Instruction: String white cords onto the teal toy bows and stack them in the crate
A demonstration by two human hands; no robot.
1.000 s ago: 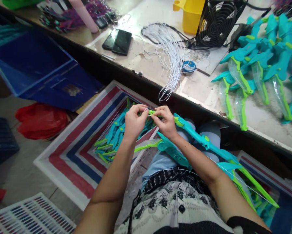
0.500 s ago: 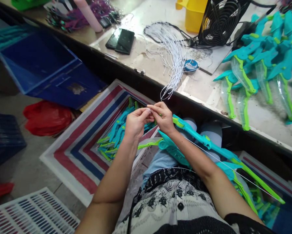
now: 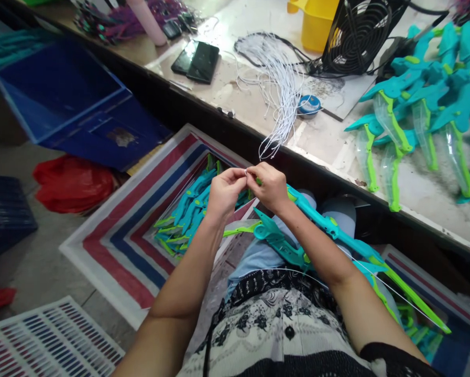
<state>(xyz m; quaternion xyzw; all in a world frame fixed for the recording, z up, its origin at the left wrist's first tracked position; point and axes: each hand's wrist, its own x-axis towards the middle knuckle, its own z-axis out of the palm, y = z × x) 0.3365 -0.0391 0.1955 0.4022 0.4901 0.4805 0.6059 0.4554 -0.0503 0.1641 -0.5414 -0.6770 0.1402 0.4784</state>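
Note:
My left hand (image 3: 227, 192) and my right hand (image 3: 270, 187) meet fingertip to fingertip above my lap. Both are closed in a pinch on a thin white cord (image 3: 246, 172), of which only a small bit shows between them. Under my right forearm, a teal and lime-green toy bow (image 3: 347, 238) lies slantwise across my lap. A white string stretches from its lower green tip back beneath the arm. The bow's upper end is hidden behind my right hand. Another teal piece (image 3: 280, 243) with a green-edged clear blade rests on my thighs.
On the workbench (image 3: 337, 152) lie a bundle of white cords (image 3: 282, 99), a blue round tin (image 3: 309, 106), a black fan (image 3: 347, 36) and several teal bows (image 3: 427, 94). A striped lined crate (image 3: 117, 235) holds more bows. Blue bins (image 3: 81, 125) stand at left.
My fingertips have come closer together around the cord, and both hands have shifted slightly right. The view has moved a little; the bow stays on my lap.

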